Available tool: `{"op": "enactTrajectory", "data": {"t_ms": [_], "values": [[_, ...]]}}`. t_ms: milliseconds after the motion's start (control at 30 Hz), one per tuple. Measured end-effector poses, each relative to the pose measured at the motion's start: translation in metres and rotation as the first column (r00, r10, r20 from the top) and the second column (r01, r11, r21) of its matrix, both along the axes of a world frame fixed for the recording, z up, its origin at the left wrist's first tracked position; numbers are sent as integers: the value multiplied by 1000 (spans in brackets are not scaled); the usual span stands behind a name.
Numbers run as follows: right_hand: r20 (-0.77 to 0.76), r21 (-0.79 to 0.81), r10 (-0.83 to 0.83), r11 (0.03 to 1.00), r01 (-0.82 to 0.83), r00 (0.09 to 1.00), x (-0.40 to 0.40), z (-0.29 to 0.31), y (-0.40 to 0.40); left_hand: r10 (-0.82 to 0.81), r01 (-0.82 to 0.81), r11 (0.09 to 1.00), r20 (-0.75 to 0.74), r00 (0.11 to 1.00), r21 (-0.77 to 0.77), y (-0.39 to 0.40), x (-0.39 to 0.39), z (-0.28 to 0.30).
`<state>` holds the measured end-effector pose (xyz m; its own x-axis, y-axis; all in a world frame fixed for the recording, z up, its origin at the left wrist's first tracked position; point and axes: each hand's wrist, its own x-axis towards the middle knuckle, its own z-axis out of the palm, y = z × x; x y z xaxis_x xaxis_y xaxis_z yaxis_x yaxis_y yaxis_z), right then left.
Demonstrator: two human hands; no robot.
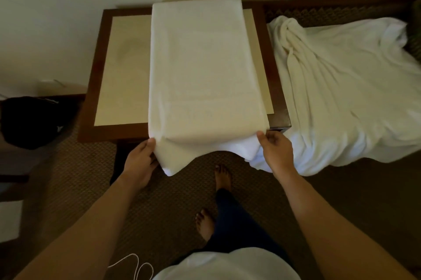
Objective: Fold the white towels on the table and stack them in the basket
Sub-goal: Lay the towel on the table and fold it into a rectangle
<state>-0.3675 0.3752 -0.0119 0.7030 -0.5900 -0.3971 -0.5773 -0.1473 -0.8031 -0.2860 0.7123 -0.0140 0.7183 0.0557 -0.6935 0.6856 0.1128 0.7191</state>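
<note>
Both hands pinch the towel's (205,70) near corners.

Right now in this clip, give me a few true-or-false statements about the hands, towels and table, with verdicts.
1. Both hands hold the near end of the towel on the table. True: left hand and right hand each grip a corner.
2. The towel lies crumpled in a heap. False: it lies flat in a long strip, its near end hanging off the edge.
3. A loose white pile lies right of the table. True.
4. A folded stack sits on the table's left half. False: that half shows only the tabletop.
</note>
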Motion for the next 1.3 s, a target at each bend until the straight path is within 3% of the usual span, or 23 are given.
{"op": "enactTrajectory", "data": {"t_ms": [133, 200, 300, 367, 600, 900, 1067, 1300], "values": [[53, -9, 49, 999, -49, 997, -4, 5, -6, 49, -50, 998, 27, 998, 29, -3, 1, -1], [70, -48, 68, 997, -65, 995, -5, 9, -12, 61, -71, 981, 65, 996, 178, -7, 2, -2], [51, -145, 66, 988, -58, 997, -4, 4, -20, -36, -29, 873, 124, 992, 487, -14, 0, -2], [7, -162, 44, 986, -43, 999, -2, -6, -20, -45, -39, 833, 138, 989, 551, -20, -2, -3], [-44, -68, -21, 998, 18, 999, 5, -20, -15, -58, -6, 878, 118, 991, 479, -14, -2, -15], [12, 239, 197, 951, -194, 980, 6, -20, -23, -237, 230, 942, -2, 972, 245, -10, -14, -17], [-8, 264, 309, 918, -296, 951, 0, -16, -26, -244, 240, 924, -24, 969, 298, -2, -23, -20], [-38, 225, 298, 933, -282, 954, -35, -2, -18, -285, 237, 872, 52, 957, 429, 1, -54, 10]]}}
